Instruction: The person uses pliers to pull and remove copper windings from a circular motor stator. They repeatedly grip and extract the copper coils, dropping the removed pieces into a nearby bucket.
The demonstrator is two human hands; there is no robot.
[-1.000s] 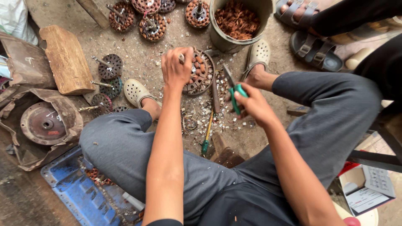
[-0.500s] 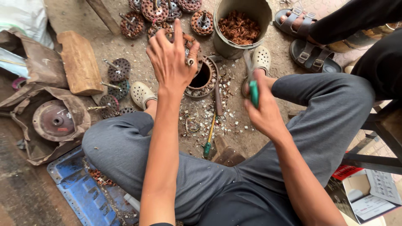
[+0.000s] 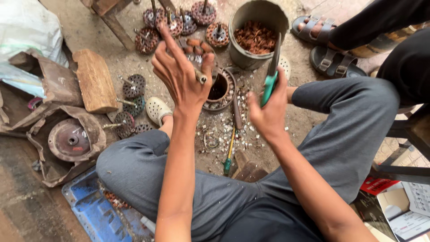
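My left hand (image 3: 181, 78) is raised above the floor, its fingertips pinching a few bits of copper wire (image 3: 197, 45). Just below and right of it, a round motor stator (image 3: 219, 89) lies on the ground between my feet. My right hand (image 3: 268, 114) grips green-handled pliers (image 3: 271, 76), which point upward. A grey bucket (image 3: 257, 33) filled with copper scraps stands behind both hands. Metal chips litter the ground under them.
Several motor rotors (image 3: 179, 20) lie at the back and others (image 3: 130, 96) at the left. A screwdriver (image 3: 229, 154) lies between my legs. A wooden block (image 3: 94, 80), a blue tray (image 3: 94, 210) and another person's sandaled feet (image 3: 322, 45) surround me.
Both hands rose off the stator on the ground. The left one lifted up with copper bits; the right one swung the pliers upright.
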